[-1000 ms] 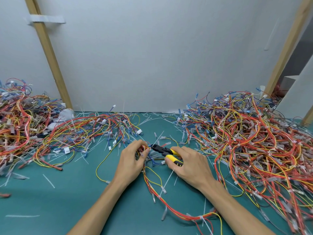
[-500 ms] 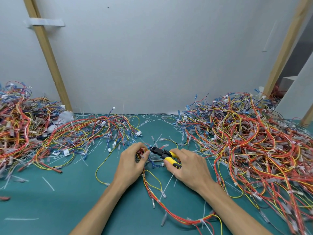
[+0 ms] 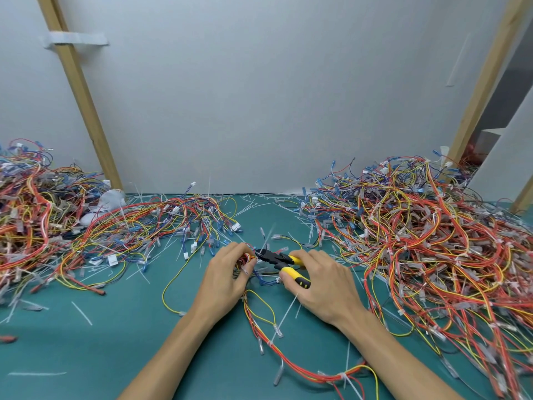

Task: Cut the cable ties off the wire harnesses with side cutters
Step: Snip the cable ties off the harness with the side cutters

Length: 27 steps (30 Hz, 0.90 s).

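Right hand (image 3: pixel 323 287) grips the yellow side cutters (image 3: pixel 278 259), nose pointing left, basically touching the harness (image 3: pixel 248 256) that the left hand (image 3: pixel 227 272) pinches right beside it.

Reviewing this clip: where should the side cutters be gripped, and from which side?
By the yellow handles, from the right: the cutters point their black jaws left at the wires pinched in the left hand. The right hand grips them so.

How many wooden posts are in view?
3 posts: left post leaning, upper-right post, short post at the right edge. More may be hidden outside the frame.
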### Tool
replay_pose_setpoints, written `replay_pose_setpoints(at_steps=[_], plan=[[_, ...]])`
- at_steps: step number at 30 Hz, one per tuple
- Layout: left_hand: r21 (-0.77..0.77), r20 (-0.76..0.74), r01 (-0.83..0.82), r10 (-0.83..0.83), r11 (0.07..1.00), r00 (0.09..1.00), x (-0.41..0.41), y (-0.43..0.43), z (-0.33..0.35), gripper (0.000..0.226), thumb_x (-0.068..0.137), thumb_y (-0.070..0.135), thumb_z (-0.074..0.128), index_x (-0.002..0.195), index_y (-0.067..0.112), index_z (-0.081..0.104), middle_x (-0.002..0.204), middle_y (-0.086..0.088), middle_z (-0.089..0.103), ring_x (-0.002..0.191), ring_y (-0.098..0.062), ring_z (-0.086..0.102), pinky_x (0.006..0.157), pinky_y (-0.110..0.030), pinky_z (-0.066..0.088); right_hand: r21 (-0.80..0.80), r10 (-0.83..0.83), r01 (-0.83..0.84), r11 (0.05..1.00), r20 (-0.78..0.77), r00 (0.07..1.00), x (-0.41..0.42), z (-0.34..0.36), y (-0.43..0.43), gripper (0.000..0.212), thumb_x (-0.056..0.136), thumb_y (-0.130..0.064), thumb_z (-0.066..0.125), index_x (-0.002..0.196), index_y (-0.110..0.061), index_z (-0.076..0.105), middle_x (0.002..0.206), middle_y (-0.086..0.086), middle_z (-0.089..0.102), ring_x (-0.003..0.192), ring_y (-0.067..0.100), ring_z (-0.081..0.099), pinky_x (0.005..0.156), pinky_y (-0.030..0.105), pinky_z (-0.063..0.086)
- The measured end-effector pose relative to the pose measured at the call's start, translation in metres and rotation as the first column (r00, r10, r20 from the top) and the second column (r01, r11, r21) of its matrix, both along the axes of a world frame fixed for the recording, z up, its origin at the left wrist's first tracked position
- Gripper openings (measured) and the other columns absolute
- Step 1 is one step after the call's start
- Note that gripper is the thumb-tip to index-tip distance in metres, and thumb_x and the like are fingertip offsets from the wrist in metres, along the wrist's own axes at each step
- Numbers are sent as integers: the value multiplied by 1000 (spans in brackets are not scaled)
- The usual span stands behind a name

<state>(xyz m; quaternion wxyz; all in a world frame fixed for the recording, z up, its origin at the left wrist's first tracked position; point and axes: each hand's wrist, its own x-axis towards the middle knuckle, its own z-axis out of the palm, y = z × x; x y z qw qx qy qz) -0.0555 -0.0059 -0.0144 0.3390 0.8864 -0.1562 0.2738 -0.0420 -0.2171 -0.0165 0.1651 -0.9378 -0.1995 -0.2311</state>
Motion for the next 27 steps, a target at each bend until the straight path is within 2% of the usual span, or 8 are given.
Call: replay_pose_setpoints(at_steps=[5,8,10,14,18,21,24,27], plan=[[9,6,-2,2,1000,1000,-1,-1,0,8,92,15,63,87,17,58,82,13,51,79,-12,49,71,-22,39,-12,-10,9,1000,-36,999,1,0,-1,47,84,-70,37,110,-36,58,83,-12,57,81,11,56,61,30,45],[-3,1,-5,5,1000,1000,-1,-1,0,7,92,15,63,87,16,58,82,14,51,79,-11,48,71,-16,37,-15,-17,17,1000,-27,999,2,1,0,47,83,-70,37,105,-36,59,76,-12,55,75,12,56,56,27,35],[-6,0,-10,10,1000,1000,-1,-1,0,7,92,15,63,87,17,58,81,15,50,78,-10,48,70,-17,36,-15,-23,22,1000,-33,999,2,1,0,48,82,-72,35,103,-36,59,74,-11,55,73,11,55,55,27,34],[5,6,-14,14,1000,1000,-1,-2,-2,6,93,16,61,88,18,57,84,13,50,82,-15,49,70,-30,44,25,-21,23,999,-74,997,1,0,-1,47,82,-73,37,103,-37,57,78,-11,58,75,10,55,60,29,43],[45,14,-49,48,998,999,-2,-3,-1,7,92,14,61,88,18,57,88,11,51,85,-19,50,67,-41,49,3,14,-14,1000,-5,1000,1,2,-4,48,84,-68,42,112,-34,61,88,-12,60,85,11,56,68,28,44],[9,7,-44,44,999,999,-2,-2,-1,12,90,10,63,84,19,57,85,12,51,84,-19,50,67,-41,48,-8,64,-64,998,21,998,3,3,-9,52,86,-66,44,117,-29,63,100,-11,63,92,12,56,80,28,44],[-28,0,-63,63,998,998,-1,-1,0,14,87,5,65,81,16,58,82,11,51,81,-19,50,68,-39,47,-27,109,-109,994,18,994,4,5,-11,55,87,-68,43,120,-28,63,104,-10,63,95,11,54,83,27,41],[-61,-5,-68,68,996,998,-2,0,2,17,84,0,66,78,14,58,80,13,50,77,-14,48,68,-27,42,-17,134,-134,991,-17,991,2,6,-11,57,88,-70,41,121,-28,62,104,-11,62,96,11,55,84,28,42]])
